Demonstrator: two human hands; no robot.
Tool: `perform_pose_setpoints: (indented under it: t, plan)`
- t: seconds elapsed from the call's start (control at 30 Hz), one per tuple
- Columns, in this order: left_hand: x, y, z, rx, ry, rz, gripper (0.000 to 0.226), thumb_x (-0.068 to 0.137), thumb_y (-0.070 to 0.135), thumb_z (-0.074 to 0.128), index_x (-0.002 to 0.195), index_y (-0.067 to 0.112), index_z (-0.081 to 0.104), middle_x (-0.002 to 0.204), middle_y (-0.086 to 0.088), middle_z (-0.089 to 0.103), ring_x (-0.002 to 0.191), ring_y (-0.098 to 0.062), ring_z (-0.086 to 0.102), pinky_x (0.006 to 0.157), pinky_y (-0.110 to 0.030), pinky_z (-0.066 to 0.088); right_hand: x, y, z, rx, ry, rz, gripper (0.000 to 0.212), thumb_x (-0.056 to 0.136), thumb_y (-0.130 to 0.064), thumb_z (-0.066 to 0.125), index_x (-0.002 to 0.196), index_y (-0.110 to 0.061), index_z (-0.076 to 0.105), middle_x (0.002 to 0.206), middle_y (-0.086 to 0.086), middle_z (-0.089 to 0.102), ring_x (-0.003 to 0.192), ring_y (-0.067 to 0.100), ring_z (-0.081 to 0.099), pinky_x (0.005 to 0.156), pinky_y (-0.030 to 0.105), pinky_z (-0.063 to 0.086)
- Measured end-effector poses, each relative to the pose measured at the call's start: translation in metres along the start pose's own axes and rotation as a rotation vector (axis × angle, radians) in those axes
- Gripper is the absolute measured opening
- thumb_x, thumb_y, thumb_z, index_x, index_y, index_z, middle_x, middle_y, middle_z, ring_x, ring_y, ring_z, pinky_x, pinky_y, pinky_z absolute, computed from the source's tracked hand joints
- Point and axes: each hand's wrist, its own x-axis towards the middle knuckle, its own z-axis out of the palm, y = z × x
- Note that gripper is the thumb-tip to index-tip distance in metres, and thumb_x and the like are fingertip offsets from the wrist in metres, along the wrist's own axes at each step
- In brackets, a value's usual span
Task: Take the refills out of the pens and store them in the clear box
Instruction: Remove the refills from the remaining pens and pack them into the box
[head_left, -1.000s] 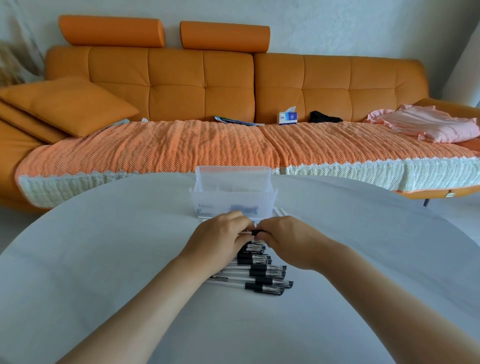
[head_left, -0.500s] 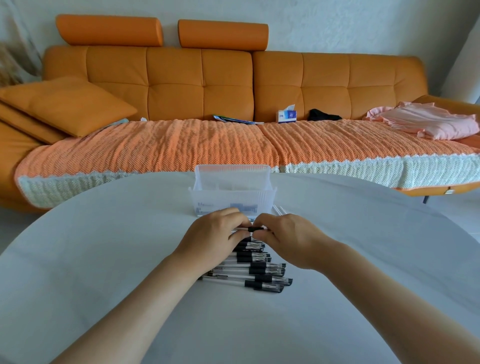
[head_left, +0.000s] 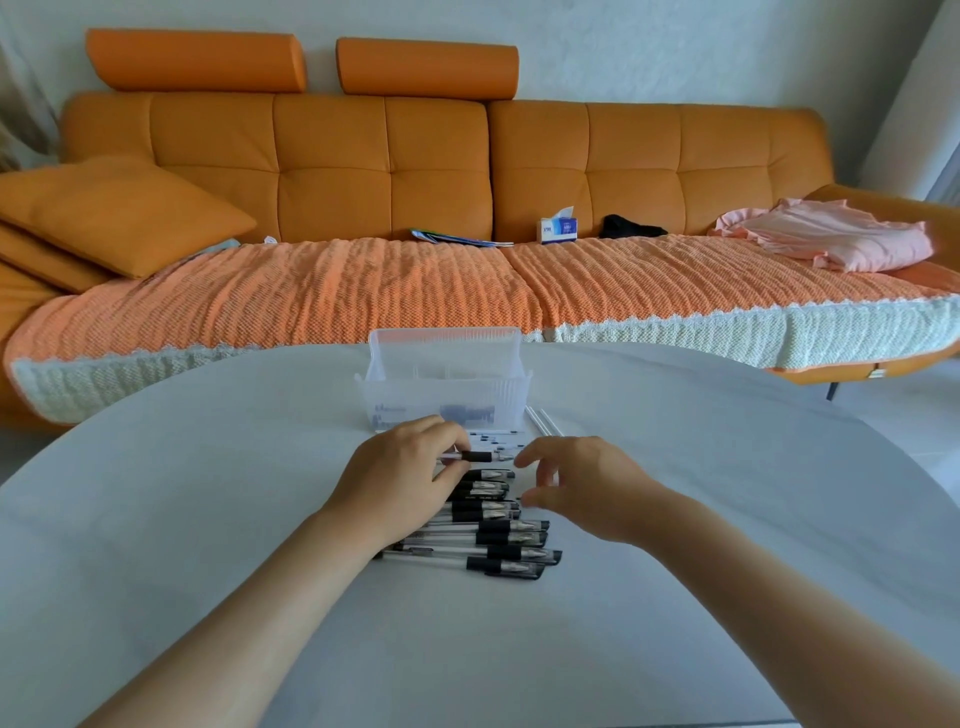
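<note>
A pile of several clear pens with black grips (head_left: 493, 540) lies on the white table in front of me. My left hand (head_left: 405, 483) pinches one pen (head_left: 480, 457) by its barrel, held level just above the pile. My right hand (head_left: 576, 483) hovers to the right of that pen's tip, fingers spread, holding nothing. Behind the hands stands the clear box (head_left: 447, 384), with dark items showing dimly through its front wall. A few thin refills or pen parts (head_left: 493, 439) lie on the table between the box and my hands.
Two clear tubes (head_left: 543, 421) lie just right of the box. The round white table (head_left: 208, 519) spreads around the pile. Beyond its far edge is an orange sofa (head_left: 467, 166) with cushions, a tissue box and pink cloth.
My right hand has let go of the pen's tip end and drawn back to the right with its fingers spread. The left hand keeps hold of the pen.
</note>
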Motion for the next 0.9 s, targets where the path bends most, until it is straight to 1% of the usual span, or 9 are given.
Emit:
perform_pose_setpoints:
  t: [0.1, 0.17, 0.23, 0.3, 0.4, 0.53, 0.67, 0.8, 0.9]
  plan:
    - [0.000, 0.003, 0.001, 0.002, -0.021, 0.009, 0.013, 0.091, 0.036, 0.063, 0.102, 0.030, 0.064, 0.099, 0.017, 0.063, 0.075, -0.003, 0.047, 0.065, -0.022, 0.039, 0.001, -0.002, 0.000, -0.022, 0.003, -0.002, 0.040, 0.087, -0.051, 0.067, 0.123, -0.039, 0.057, 0.095, -0.019, 0.066, 0.086, 0.003, 0.056, 0.081, 0.026, 0.046]
    - [0.000, 0.004, 0.002, -0.005, -0.031, 0.019, 0.013, 0.091, 0.036, 0.063, 0.102, 0.029, 0.065, 0.098, 0.017, 0.063, 0.077, -0.001, 0.045, 0.065, -0.020, 0.037, 0.001, 0.000, -0.004, -0.015, 0.022, -0.008, 0.034, 0.090, -0.051, 0.063, 0.120, -0.036, 0.061, 0.097, -0.019, 0.068, 0.082, -0.002, 0.055, 0.079, 0.025, 0.046]
    - [0.000, 0.004, 0.003, -0.009, -0.038, 0.036, 0.012, 0.091, 0.035, 0.063, 0.101, 0.029, 0.065, 0.097, 0.018, 0.063, 0.079, 0.001, 0.045, 0.064, -0.015, 0.035, 0.002, 0.000, -0.007, -0.004, 0.067, -0.019, 0.028, 0.093, -0.050, 0.059, 0.116, -0.035, 0.064, 0.099, -0.019, 0.068, 0.076, -0.006, 0.054, 0.075, 0.022, 0.045]
    - [0.000, 0.006, 0.004, -0.012, -0.041, 0.052, 0.010, 0.090, 0.033, 0.064, 0.098, 0.029, 0.066, 0.096, 0.018, 0.063, 0.079, 0.000, 0.049, 0.062, -0.011, 0.032, 0.003, -0.002, -0.008, -0.011, 0.094, -0.038, 0.026, 0.095, -0.049, 0.055, 0.115, -0.036, 0.065, 0.103, -0.018, 0.068, 0.074, -0.005, 0.054, 0.073, 0.023, 0.046]
    - [0.001, 0.009, 0.005, -0.004, -0.030, 0.071, 0.009, 0.090, 0.031, 0.064, 0.097, 0.028, 0.066, 0.094, 0.016, 0.064, 0.083, -0.006, 0.055, 0.063, -0.020, 0.039, 0.002, -0.010, -0.009, -0.085, 0.084, -0.097, 0.025, 0.100, -0.044, 0.049, 0.114, -0.035, 0.068, 0.110, -0.017, 0.067, 0.078, 0.000, 0.053, 0.073, 0.024, 0.042]
    - [0.001, 0.011, 0.003, 0.030, 0.013, 0.119, 0.012, 0.086, 0.030, 0.067, 0.098, 0.027, 0.066, 0.094, 0.016, 0.066, 0.085, -0.007, 0.060, 0.061, -0.022, 0.041, 0.003, -0.014, -0.009, -0.206, 0.058, -0.155, 0.030, 0.103, -0.040, 0.043, 0.113, -0.030, 0.070, 0.112, -0.011, 0.065, 0.100, 0.014, 0.059, 0.081, 0.031, 0.048]
    - [0.002, 0.010, 0.001, 0.044, 0.030, 0.142, 0.012, 0.083, 0.032, 0.073, 0.092, 0.029, 0.065, 0.087, 0.016, 0.064, 0.081, -0.007, 0.060, 0.055, -0.021, 0.042, 0.005, -0.015, -0.010, -0.263, 0.054, -0.169, 0.034, 0.104, -0.042, 0.039, 0.109, -0.027, 0.069, 0.107, -0.010, 0.065, 0.097, 0.015, 0.060, 0.081, 0.035, 0.049]
    - [0.003, 0.008, 0.000, 0.032, 0.035, 0.137, 0.009, 0.085, 0.032, 0.072, 0.092, 0.028, 0.067, 0.084, 0.016, 0.063, 0.078, -0.006, 0.059, 0.053, -0.015, 0.034, 0.007, -0.016, -0.008, -0.263, 0.068, -0.161, 0.035, 0.103, -0.044, 0.041, 0.103, -0.026, 0.070, 0.102, -0.009, 0.066, 0.094, 0.015, 0.060, 0.079, 0.035, 0.049]
    - [0.004, 0.008, -0.001, 0.015, 0.018, 0.126, 0.009, 0.089, 0.035, 0.067, 0.094, 0.028, 0.069, 0.086, 0.015, 0.066, 0.080, -0.008, 0.061, 0.057, -0.023, 0.042, 0.007, -0.018, -0.008, -0.241, 0.119, -0.156, 0.029, 0.099, -0.046, 0.049, 0.100, -0.028, 0.072, 0.103, -0.010, 0.068, 0.094, 0.013, 0.061, 0.079, 0.034, 0.049]
